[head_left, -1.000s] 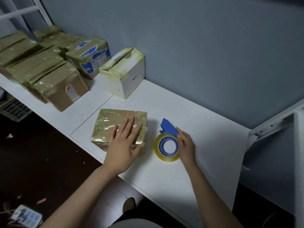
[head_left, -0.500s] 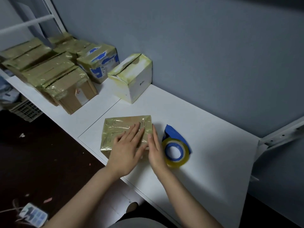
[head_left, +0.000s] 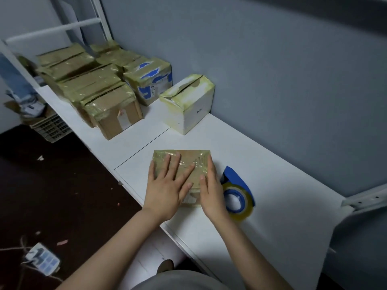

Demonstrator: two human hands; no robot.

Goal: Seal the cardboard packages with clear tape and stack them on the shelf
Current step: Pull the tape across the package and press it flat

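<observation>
The taped cardboard package (head_left: 192, 156) lies flat on the counter (head_left: 272, 185) beneath both hands; left hand (head_left: 167, 185) spread on top, right hand (head_left: 211, 191) straight-fingered along its right edge, neither gripping; the sealed stack (head_left: 109, 105) waits up-left, nearer the left hand.

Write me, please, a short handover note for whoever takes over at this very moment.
Left hand: flat on the taped cardboard package, fingers spread.
Right hand: straight fingers against the package's right edge.
Tape dispenser: lying on the white shelf beside the right hand, unheld.
Done: tape covers this package's top; other taped packages sit far left, a white box nearer.
Left: likely check its seams, then stack it with the others.
</observation>
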